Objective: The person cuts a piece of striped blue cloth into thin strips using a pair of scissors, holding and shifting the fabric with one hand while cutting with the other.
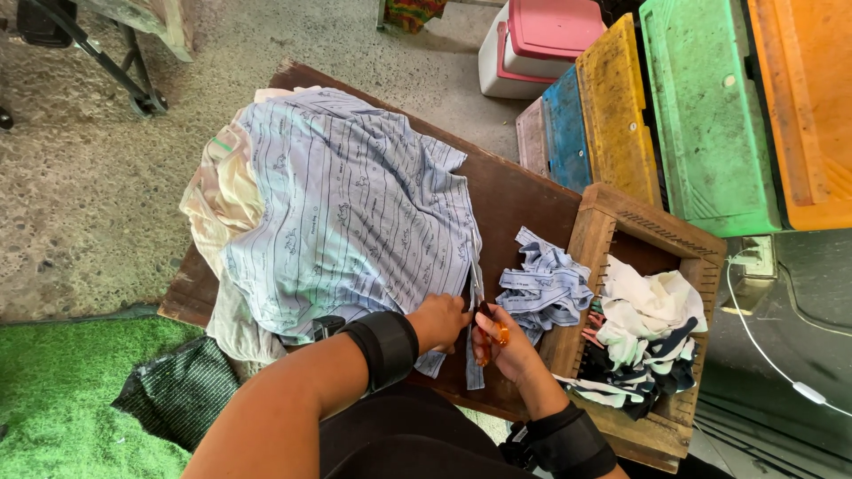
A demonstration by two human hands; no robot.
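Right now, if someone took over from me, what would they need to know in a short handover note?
Left hand pins the edge of the striped blue cloth on the wooden table.
Right hand holds scissors at that edge, mid-cut.
Done: cut blue strips piled beside the wooden crate, which holds mixed scraps.
Left: most of the cloth is uncut.

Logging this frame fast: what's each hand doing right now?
Left hand: closed, pinching the blue striped fabric.
Right hand: closed on orange-handled scissors, cutting a strip.
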